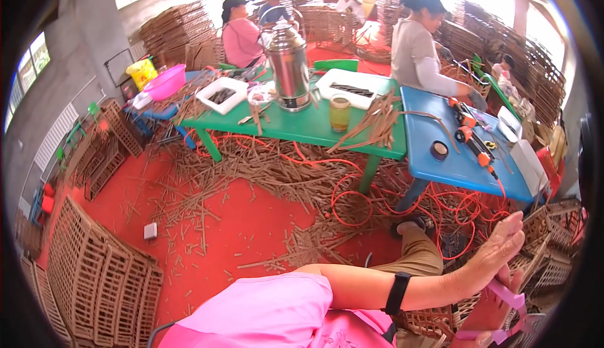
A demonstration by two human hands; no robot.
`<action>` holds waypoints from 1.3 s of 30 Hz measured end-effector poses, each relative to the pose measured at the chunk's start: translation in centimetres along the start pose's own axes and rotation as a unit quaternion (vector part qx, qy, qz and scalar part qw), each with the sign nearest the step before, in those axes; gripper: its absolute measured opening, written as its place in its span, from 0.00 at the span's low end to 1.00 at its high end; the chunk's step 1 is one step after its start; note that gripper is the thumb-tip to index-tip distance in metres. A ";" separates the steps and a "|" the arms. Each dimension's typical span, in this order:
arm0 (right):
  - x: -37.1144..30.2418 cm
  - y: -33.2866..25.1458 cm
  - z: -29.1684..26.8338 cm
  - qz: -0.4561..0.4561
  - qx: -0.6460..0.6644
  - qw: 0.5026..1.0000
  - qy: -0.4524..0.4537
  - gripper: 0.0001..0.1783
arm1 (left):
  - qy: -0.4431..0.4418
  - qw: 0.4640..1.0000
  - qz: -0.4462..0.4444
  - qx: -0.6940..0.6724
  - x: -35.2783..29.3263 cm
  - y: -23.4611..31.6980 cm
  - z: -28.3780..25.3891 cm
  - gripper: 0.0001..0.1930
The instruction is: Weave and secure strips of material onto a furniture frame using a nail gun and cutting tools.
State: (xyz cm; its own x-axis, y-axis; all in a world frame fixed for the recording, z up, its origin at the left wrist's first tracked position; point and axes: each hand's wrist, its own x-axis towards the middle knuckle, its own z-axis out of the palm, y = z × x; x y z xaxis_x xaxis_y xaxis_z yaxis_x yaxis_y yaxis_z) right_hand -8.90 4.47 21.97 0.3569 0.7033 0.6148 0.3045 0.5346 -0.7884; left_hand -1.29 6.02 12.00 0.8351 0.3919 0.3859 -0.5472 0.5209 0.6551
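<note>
My left forearm, with a black band at the wrist, reaches to the lower right. My left hand is stretched out there, fingers long and close together, with nothing seen in its grip. Just below and touching it is my right hand, partly cut off by the picture's edge. Purple strips run across and around its fingers; whether they are wrapped on or held, I cannot tell. Under and beside both hands are brown slatted crates. How the right fingers are bent is unclear.
A blue table carries orange-and-black power tools and a tape roll. The green table holds a metal flask, white trays and brown strips. Orange hoses loop on the red floor. Crates stand left; several people work beyond.
</note>
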 end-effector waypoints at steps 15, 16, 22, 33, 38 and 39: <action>-13.4 -3.3 -20.2 0.073 -0.065 0.983 0.158 0.37 | -0.091 0.958 -0.069 0.263 -1.2 0.4 -5.0 0.16; -13.8 -4.0 -20.5 0.084 -0.120 0.965 0.219 0.37 | -0.097 0.942 -0.129 0.296 -1.0 0.1 -5.2 0.16; -17.9 -2.2 -21.9 0.485 -0.214 0.826 0.192 0.24 | -0.240 0.844 -0.192 0.439 1.0 -2.6 -5.1 0.18; -17.1 -1.7 -21.6 0.529 -0.532 0.644 -0.147 0.32 | -0.328 0.802 -0.202 0.457 0.5 -5.7 -2.7 0.17; -16.4 -1.7 -20.7 0.487 -0.596 0.613 -0.182 0.26 | -0.278 0.861 -0.274 0.326 0.0 -5.8 -3.2 0.16; -16.1 -1.9 -20.3 0.481 -0.604 0.607 -0.187 0.26 | -0.278 0.862 -0.274 0.323 0.0 -5.8 -3.3 0.16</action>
State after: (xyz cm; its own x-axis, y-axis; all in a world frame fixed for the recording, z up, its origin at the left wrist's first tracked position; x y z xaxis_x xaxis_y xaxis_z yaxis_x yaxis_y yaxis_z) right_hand 2.72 -17.35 14.05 0.7263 0.5951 -0.3439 0.6198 -0.7834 -0.0466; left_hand 1.71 5.55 6.09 0.9542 -0.2966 0.0380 -0.0674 -0.0894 0.9937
